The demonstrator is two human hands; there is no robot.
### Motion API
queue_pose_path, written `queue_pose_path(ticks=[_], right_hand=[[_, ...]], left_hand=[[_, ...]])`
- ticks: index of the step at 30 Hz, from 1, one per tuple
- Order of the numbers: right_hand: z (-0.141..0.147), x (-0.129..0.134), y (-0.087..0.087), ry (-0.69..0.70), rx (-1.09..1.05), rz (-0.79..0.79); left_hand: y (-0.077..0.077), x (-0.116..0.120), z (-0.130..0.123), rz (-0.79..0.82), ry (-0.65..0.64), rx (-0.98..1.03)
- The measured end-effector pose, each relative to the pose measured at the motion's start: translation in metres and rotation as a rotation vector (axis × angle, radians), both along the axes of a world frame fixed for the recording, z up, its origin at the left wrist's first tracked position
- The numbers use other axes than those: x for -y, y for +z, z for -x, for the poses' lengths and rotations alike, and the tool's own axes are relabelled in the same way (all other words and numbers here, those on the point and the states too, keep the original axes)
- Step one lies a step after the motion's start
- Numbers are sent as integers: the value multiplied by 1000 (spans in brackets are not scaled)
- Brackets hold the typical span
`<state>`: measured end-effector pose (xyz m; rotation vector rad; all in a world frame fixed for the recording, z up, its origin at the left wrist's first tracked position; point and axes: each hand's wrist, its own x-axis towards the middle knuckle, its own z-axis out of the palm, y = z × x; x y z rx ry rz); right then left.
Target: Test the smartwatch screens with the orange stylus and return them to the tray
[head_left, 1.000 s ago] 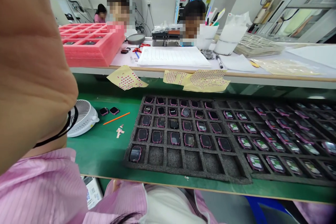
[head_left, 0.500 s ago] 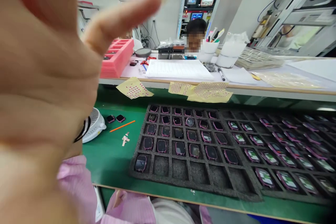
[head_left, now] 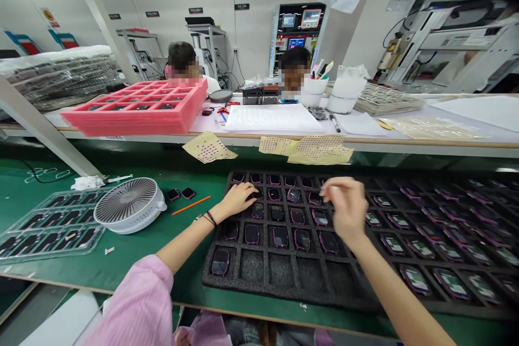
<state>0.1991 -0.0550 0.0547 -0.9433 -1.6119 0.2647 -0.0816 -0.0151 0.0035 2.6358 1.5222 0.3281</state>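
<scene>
A dark grey foam tray (head_left: 275, 287) lies on the green bench top, its square pockets filled with many purple-rimmed watch faces, such as this watch (head_left: 220, 263). My left hand (head_left: 239, 198) rests over the tray's left side. Its fingers are spread and slightly bent, reaching the upper rows of watches; the spot under the fingertips is hidden. Over the middle of the tray is my right hand (head_left: 349, 208), fingers loosely bent and pointing left, with nothing visible between them. It covers some of the watches below.
A white fan (head_left: 132, 208), two loose watches (head_left: 188, 193) and an orange stick (head_left: 191, 205) lie left of the tray. Further left is a clear plastic tray (head_left: 77, 246). A pink foam tray (head_left: 133, 128) and papers (head_left: 271, 117) occupy the shelf. Two people sit beyond it.
The large hand close to the camera on the left is gone from there. Both my hands are now over the foam tray. The view has swung left, showing the fan and pink tray fully.
</scene>
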Motion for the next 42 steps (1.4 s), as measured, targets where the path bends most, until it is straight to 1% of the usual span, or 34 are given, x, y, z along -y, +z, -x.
queue_pose_path(ticks=[1, 2, 4, 6, 8, 10, 14, 24, 32, 38, 42], right_hand=[[6, -7, -7, 39, 57, 33], [12, -15, -17, 78, 125, 76], [20, -29, -39, 129, 260, 180], [20, -40, -60, 138, 330, 263], [15, -46, -74, 139, 314, 326], [9, -49, -81, 151, 217, 387], [4, -51, -82, 201, 14, 477], [6, -50, -83, 246, -179, 504], [5, -47, -81, 267, -280, 535], [9, -47, -87, 291, -319, 558], [10, -47, -91, 305, -318, 581]], left_hand=[[-1, -5, -3, 10, 14, -67], [0, -10, -5, 26, 12, -131], [9, -19, -10, 68, -29, -247], [19, -28, -14, 109, -86, -326], [25, -36, -17, 134, -130, -360], [28, -43, -20, 148, -166, -391], [29, -49, -22, 152, -224, -426], [33, -40, -21, 88, -264, -436], [30, -45, -25, 117, -274, -412], [31, -46, -22, 64, -309, -391], [30, -46, -21, 50, -303, -399]])
